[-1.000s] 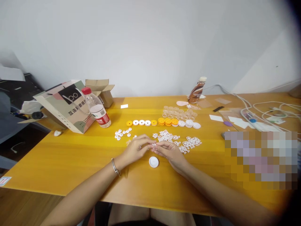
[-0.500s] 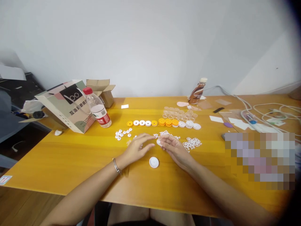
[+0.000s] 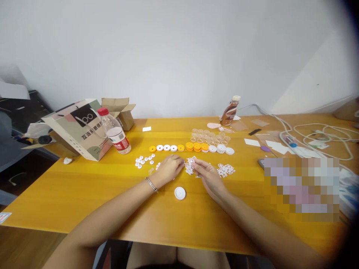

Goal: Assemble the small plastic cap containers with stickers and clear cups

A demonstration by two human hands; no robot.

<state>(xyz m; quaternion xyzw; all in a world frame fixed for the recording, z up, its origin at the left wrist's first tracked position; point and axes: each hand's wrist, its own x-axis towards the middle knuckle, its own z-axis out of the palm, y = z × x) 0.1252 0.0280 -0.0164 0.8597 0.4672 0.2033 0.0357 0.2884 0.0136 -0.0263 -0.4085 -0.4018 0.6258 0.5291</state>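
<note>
- Both hands meet at the heap of white lattice pieces (image 3: 190,165) mid-bench: the left hand (image 3: 168,170) is curled knuckles-up with its fingertips at the heap's left edge, and the right hand (image 3: 209,177) has its fingers drawn together at the right edge.
- The pieces are too small to tell whether either hand actually grips one.
- Seemingly done: a row of yellow and white discs (image 3: 166,148) lined up behind the hands, with a few stacked discs (image 3: 198,146) beside it.
- In hand, by the look of it: one white disc (image 3: 180,193) lying alone on the bench (image 3: 84,194), just in front of the hands.
- Seemingly left: a second lattice cluster (image 3: 226,170), small white buttons (image 3: 144,161) and clear rings (image 3: 209,136) (quite a lot, so I judge the work roughly midway).
</note>
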